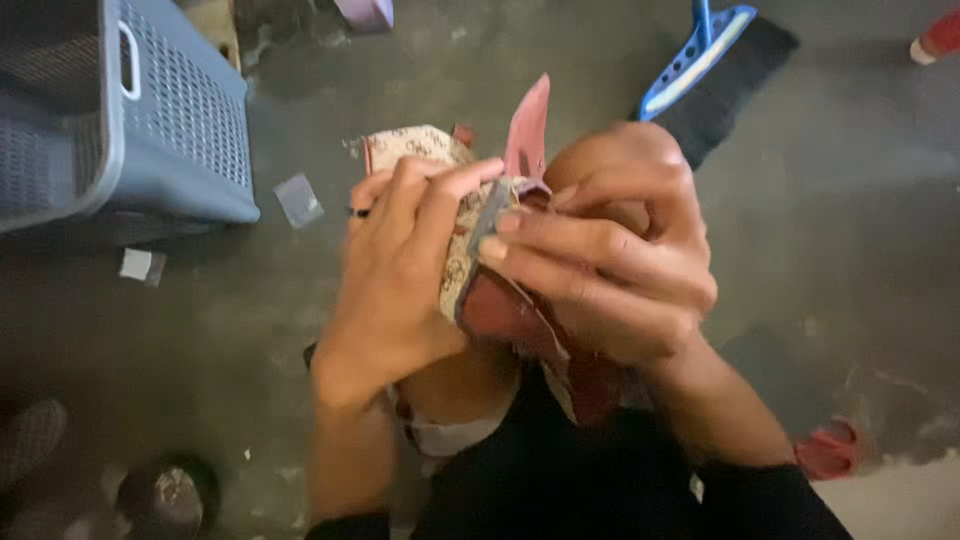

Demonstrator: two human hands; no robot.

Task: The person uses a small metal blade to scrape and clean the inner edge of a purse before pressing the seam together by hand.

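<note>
I have both hands, left hand (395,275) and right hand (610,260), gripping the patterned cloth-and-red-leather piece (480,290) between them, seemingly mid-work, its red flap (528,130) sticking up unfinished.

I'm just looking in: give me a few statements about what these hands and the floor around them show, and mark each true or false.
1. Both hands grip a patterned cloth and red leather piece. True: the left hand and right hand pinch it together.
2. A blue plastic basket stands at the upper left. True.
3. The left hand is bare of rings. False: a dark ring sits on one finger.
4. A blue-handled brush lies on the floor beyond the hands. True.
5. The red strip hangs downward. False: it sticks up above the fingers.
6. The floor is covered in green carpet. False: the floor is bare, grey and dusty.
</note>
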